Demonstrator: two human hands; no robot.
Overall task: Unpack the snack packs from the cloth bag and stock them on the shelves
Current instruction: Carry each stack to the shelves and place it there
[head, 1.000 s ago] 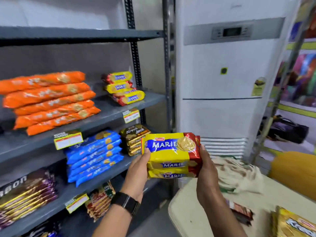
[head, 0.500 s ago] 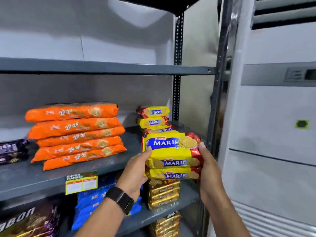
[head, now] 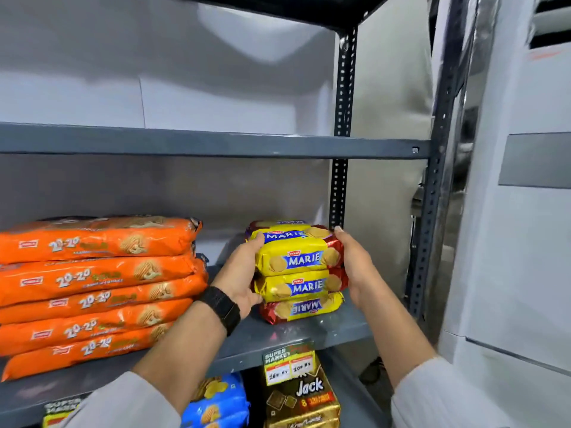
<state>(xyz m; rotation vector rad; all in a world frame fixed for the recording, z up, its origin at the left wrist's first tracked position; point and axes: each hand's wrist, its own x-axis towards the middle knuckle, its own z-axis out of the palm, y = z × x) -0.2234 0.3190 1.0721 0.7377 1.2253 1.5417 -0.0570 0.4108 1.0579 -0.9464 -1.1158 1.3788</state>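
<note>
Head view: your left hand [head: 244, 274] and right hand [head: 355, 265] clamp a stack of yellow Marie biscuit packs [head: 301, 267] from both sides, fingers curled round the pack ends, left thumb on the top pack's near edge. The stack sits btwn your palms, on or just above another Marie pack [head: 301, 308] lying upside down on the grey shelf [head: 278, 338]; can't tell if it's resting fully. More Marie packs show behind the top one, toward the back wall. Left of your left hand, apart from it, is a pile of orange 20-20 biscuit packs [head: 95, 291] on the same shelf. A black watch [head: 221, 307] is on your left wrist. Below the shelf edge w/ its price tag [head: 289, 362] you see blue packs [head: 216, 400] and gold Jack packs [head: 301, 400].
</note>
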